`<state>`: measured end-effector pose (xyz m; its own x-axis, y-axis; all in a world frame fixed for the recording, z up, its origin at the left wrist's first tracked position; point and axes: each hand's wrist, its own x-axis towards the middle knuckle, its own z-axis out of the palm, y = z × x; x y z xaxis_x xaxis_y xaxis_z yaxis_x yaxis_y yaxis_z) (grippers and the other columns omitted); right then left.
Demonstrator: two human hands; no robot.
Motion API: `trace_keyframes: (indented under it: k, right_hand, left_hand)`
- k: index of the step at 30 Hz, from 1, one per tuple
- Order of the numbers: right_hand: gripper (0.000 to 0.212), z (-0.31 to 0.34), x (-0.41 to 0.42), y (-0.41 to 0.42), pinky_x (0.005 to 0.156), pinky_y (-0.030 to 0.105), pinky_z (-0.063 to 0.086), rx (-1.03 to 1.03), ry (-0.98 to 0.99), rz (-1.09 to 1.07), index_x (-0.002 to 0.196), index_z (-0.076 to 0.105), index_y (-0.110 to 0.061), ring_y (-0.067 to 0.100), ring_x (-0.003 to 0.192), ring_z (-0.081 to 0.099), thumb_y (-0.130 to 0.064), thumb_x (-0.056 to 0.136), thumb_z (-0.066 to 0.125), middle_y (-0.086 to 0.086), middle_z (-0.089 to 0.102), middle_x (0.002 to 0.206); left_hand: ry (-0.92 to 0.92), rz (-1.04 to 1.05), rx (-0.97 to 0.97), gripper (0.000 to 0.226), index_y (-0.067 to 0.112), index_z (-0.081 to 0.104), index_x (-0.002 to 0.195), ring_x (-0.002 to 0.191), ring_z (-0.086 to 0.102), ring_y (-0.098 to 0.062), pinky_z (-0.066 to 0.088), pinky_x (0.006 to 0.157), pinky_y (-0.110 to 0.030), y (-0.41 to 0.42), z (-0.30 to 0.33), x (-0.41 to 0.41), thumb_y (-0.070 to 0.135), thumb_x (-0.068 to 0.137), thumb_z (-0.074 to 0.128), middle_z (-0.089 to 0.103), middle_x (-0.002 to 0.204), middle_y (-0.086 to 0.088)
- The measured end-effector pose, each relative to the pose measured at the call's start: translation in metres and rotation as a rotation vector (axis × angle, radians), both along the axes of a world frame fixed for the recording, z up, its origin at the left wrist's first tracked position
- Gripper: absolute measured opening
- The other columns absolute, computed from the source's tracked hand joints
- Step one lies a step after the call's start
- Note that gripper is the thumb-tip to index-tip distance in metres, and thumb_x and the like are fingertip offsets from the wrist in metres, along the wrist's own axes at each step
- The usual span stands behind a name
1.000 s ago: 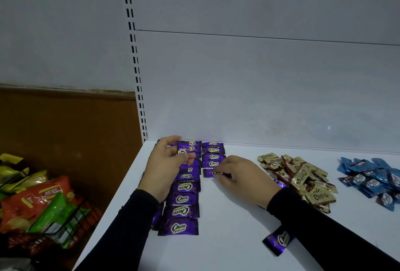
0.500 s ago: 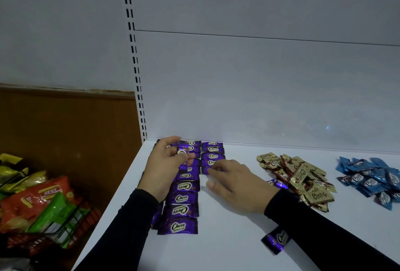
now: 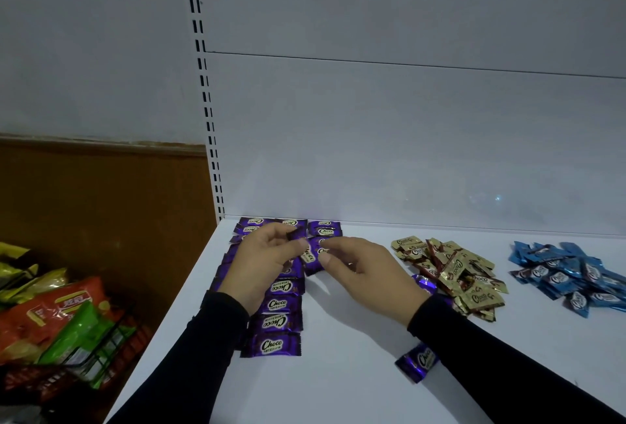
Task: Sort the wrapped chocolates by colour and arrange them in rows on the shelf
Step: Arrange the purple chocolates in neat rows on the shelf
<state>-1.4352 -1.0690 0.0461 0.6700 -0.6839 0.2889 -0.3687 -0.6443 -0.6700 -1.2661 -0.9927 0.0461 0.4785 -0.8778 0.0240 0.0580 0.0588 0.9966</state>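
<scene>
Both hands now meet over the purple rows: the right hand (image 3: 366, 274) has lifted off the white shelf (image 3: 338, 372), where half a second ago it lay flat against the second row, and its grip pinches between thumb and fingertips the lower part of a purple foil-wrapped chocolate (image 3: 311, 256) held up on end. The left hand (image 3: 264, 264), which a second ago rested curled at the top of the first row, has also risen and pinches the same sweet's upper end, with a dark bit of wrapper showing at its fingertips.

Nearest the camera, a loose purple chocolate (image 3: 418, 361) lies alone on the shelf beside the right sleeve. Further in, the long row of purple chocolates (image 3: 279, 325) runs away toward the back panel, with a shorter second row (image 3: 325, 232) started just beside it. To the right sit an unsorted heap of gold-wrapped chocolates (image 3: 457, 274) and, well apart, a pile of blue-wrapped chocolates (image 3: 569, 274).

The lift suggests the piece is being turned or straightened before it joins the second purple row; gold and blue remain to be laid out.
</scene>
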Motion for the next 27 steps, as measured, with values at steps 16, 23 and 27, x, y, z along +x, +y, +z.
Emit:
trace_keyframes:
  k: [16,23,27]
  right_hand:
    - [0.021,-0.01,-0.013,0.019,0.079,0.037,0.048,-0.356,0.32,-0.02,0.108,0.07,-0.017,0.026,0.097,0.063,-0.023,0.097,0.053,0.004,0.072,0.102]
    - [0.026,-0.019,-0.016,0.021,0.078,0.033,0.043,-0.435,0.397,0.086,0.097,0.065,-0.012,0.022,0.104,0.057,-0.026,0.099,0.044,0.0,0.061,0.109]
    - [0.039,-0.021,-0.019,0.027,0.083,0.036,0.046,-0.432,0.408,0.084,0.101,0.064,-0.011,0.023,0.097,0.054,-0.04,0.098,0.038,0.002,0.054,0.112]
  left_hand:
    - [-0.899,0.112,0.232,0.033,0.026,0.063,0.126,0.112,0.058,-0.006,0.046,0.091,-0.023,0.063,0.006,0.004,0.041,0.096,0.061,0.063,0.123,0.012]
    - [-1.057,-0.054,0.368,0.074,0.027,0.049,0.139,0.109,0.043,0.002,0.034,0.082,-0.012,0.103,-0.004,0.028,0.073,0.083,0.039,0.052,0.13,0.015]
    - [-1.082,-0.088,0.417,0.085,0.03,0.044,0.143,0.119,0.042,0.0,0.037,0.096,-0.021,0.109,-0.018,0.034,0.084,0.078,0.031,0.05,0.14,0.011]
